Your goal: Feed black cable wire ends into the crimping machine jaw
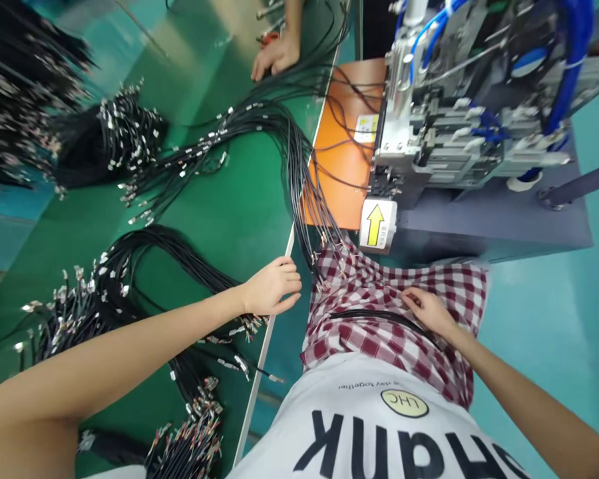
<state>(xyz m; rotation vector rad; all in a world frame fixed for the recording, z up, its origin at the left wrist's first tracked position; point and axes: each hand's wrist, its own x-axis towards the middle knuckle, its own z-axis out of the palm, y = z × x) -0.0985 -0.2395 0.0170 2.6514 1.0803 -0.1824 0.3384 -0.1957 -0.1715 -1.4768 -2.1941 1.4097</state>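
Observation:
My left hand [272, 287] rests at the edge of the green table [229, 219], fingers curled over the ends of a bundle of black cables [150, 266] with metal terminals. My right hand [429, 311] lies on my lap, on the red-checked cloth [379, 332], fingers closed on a black cable [369, 315] that runs across my lap. Another sheaf of black cables [299, 166] hangs over the table edge down onto the checked cloth.
A grey machine [459, 120] with blue hoses and a yellow arrow label [376, 225] stands to the right on an orange pad [344, 153]. More cable bundles [124, 133] lie at the left. Another person's hand [275, 54] rests on the table's far end.

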